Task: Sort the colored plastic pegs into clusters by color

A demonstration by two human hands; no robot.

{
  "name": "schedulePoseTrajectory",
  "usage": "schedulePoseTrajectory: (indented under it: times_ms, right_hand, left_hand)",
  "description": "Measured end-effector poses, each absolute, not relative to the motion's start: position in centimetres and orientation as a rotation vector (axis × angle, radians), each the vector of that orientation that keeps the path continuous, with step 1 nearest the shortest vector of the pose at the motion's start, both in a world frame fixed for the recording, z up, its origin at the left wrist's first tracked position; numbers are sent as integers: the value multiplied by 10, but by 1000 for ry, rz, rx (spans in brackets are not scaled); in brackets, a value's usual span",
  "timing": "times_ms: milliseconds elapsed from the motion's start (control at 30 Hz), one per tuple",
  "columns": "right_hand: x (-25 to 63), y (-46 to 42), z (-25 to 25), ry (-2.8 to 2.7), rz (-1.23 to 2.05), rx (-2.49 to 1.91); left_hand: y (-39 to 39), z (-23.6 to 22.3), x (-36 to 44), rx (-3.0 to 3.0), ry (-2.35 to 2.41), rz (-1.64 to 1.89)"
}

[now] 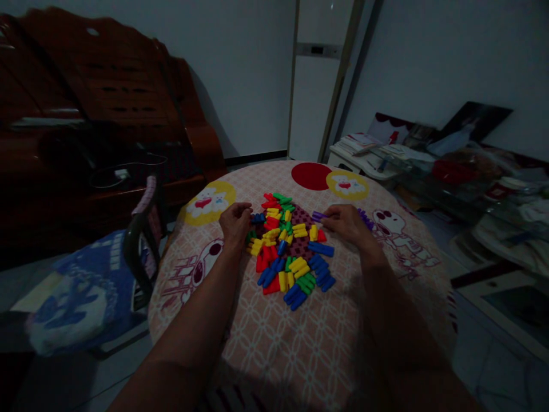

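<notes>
Many small plastic toy building pieces with rounded finger-like prongs lie in a loose heap in the middle of the table. My right hand [346, 222] is closed in a pinch on a purple building piece [318, 217] to the right of the heap. More purple pieces [365, 219] show just behind that hand. At the heap's left edge, my left hand [235, 224] has its fingers drawn together on a dark blue building piece [258, 218]; the thumb is partly hidden. Close by are yellow pieces [254, 246] and red pieces [266, 258]. Blue pieces [321, 272] lie at the near right.
A patterned cloth [300, 343] covers the round table. To the left stands a chair [143, 246] with a blue cloth, before a wooden bench [115, 86]. A glass-topped side table [433, 177] with clutter is at the right. A tall white cabinet-like unit [317, 97] stands behind.
</notes>
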State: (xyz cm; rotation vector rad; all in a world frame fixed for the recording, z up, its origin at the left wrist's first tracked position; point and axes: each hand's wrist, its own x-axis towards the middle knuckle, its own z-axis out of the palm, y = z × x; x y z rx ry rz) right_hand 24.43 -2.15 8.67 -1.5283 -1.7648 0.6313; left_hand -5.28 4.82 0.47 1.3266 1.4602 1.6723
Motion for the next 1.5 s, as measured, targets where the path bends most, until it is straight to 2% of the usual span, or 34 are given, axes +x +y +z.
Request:
schedulePoseTrajectory:
  times_ms: [100, 200, 367, 633, 1067, 1200, 1367, 1500]
  right_hand:
    - [282, -25, 97, -1452, 639, -1585]
    - [320, -28, 101, -1304, 438, -1677]
    - [365, -25, 88, -1253, 10, -1976]
    - [377, -17, 50, -1314, -272, -2241]
    - [369, -7, 33, -1430, -207, -2252]
    - [377, 0, 24, -1347, -122, -2048]
    - [378, 15, 1, -1020, 243, -1693]
    - [362, 19, -7, -777, 416, -1400]
  left_hand:
    - [46, 8, -51, 1299, 1462, 1671]
    - [43, 11, -48, 1273, 1471, 1658]
    - [42, 12, -47, 1265, 1473, 1647]
    - [40, 15, -47, 1296, 1524, 1617]
    - [41, 12, -48, 1291, 1522, 1610]
    - [39, 14, -48, 1307, 1530, 1596]
    - [39, 14, -47, 1329, 1541, 1593]
    - [39, 14, -46, 1357, 1551, 1584]
